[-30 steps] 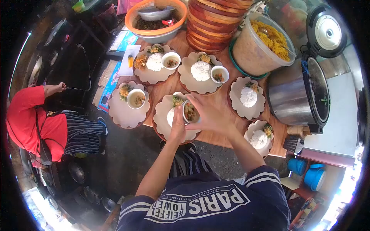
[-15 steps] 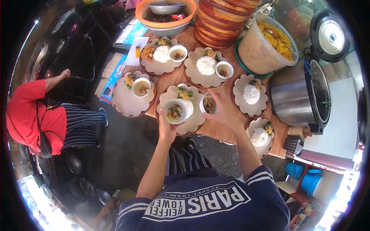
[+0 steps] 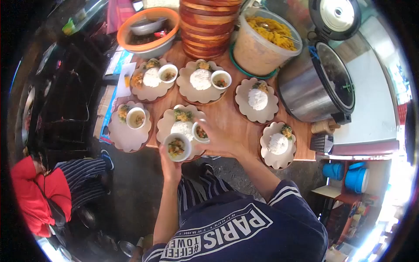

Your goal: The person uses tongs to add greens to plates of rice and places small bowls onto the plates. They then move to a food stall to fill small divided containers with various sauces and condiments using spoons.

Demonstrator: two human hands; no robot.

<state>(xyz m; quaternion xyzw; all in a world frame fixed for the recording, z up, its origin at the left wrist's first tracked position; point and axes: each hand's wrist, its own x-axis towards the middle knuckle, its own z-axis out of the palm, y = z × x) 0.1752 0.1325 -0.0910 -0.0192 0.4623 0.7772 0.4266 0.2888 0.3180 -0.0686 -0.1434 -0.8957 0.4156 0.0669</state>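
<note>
My left hand (image 3: 171, 169) cups a small white bowl (image 3: 177, 158) of soup with vegetable pieces, held over the near edge of the front middle scalloped plate (image 3: 164, 127). A mound of white rice (image 3: 181, 127) and greens with an orange topping (image 3: 183, 115) lie on that plate. My right hand (image 3: 221, 139) grips a second white soup bowl (image 3: 195, 132) at the plate's right side, fingers around its rim and side. To the left, another scalloped plate (image 3: 126, 142) carries a soup bowl (image 3: 136, 118) and greens.
Farther back stand two plates (image 3: 185, 90) with rice and soup. Two plates (image 3: 269, 116) with rice and greens are at right. Behind are stacked wooden plates (image 3: 205, 30), a tub of yellow food (image 3: 253, 56) and a rice cooker (image 3: 301, 94). A person in red (image 3: 56, 192) is at left.
The view has shifted, so the table appears farther left. My right hand's bowl has come closer to the front plate, and my left hand's bowl nearer my body. The person in red sits lower in view.
</note>
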